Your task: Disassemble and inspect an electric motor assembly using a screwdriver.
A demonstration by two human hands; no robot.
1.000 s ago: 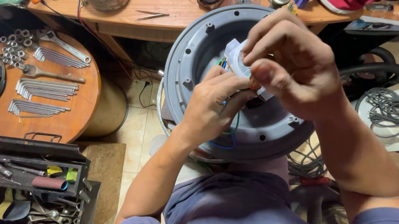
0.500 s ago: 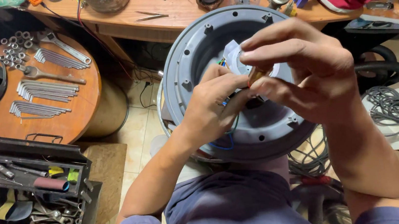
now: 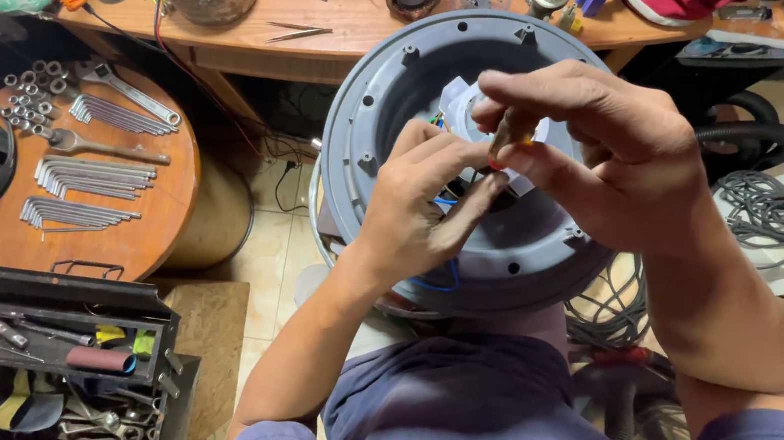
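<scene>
The left hand (image 3: 424, 191) has slid lower on the grey drum (image 3: 372, 142), fingers curled round blue wires (image 3: 440, 279); the right hand (image 3: 606, 157) now pinches a small orange-tipped part (image 3: 502, 147) at the white hub (image 3: 459, 100), so fitting seems underway; wrenches (image 3: 88, 174) lie beyond.

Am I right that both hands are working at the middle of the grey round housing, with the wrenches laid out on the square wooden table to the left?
Not quite: the head view shows the wrenches on a round wooden table, not square. Both the left hand and right hand do work at the grey round housing.
</scene>
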